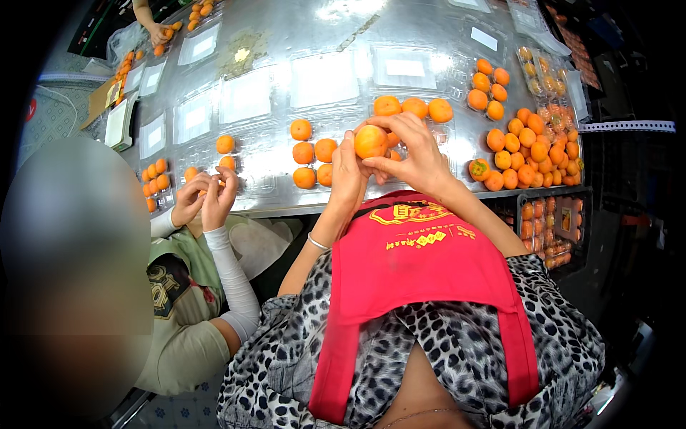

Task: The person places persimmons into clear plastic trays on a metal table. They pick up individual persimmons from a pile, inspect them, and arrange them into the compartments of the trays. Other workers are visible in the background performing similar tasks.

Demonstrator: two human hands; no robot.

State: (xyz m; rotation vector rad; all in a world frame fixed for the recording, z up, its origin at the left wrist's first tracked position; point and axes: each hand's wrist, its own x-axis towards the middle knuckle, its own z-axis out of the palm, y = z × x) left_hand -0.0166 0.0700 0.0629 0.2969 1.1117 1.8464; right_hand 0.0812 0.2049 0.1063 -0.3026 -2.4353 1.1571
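An orange persimmon (371, 141) is held up between my two hands, over the table's near edge. My left hand (349, 166) steadies its left and lower side. From the right, my right hand (410, 145) grips it with thumb and fingers. Behind my hands, three persimmons (414, 108) sit in a row in a clear plastic tray, with more partly hidden under my fingers. Left of my left hand, another clear tray holds several persimmons (303, 153) in two columns.
Loose persimmons (528, 150) are heaped at the right of the metal table (300, 205). Clear trays with white pads (324, 80) lie farther back. A co-worker's hands (206, 198) handle fruit at left; another person's hand (159, 33) reaches in at upper left. Packed boxes (552, 230) stand lower right.
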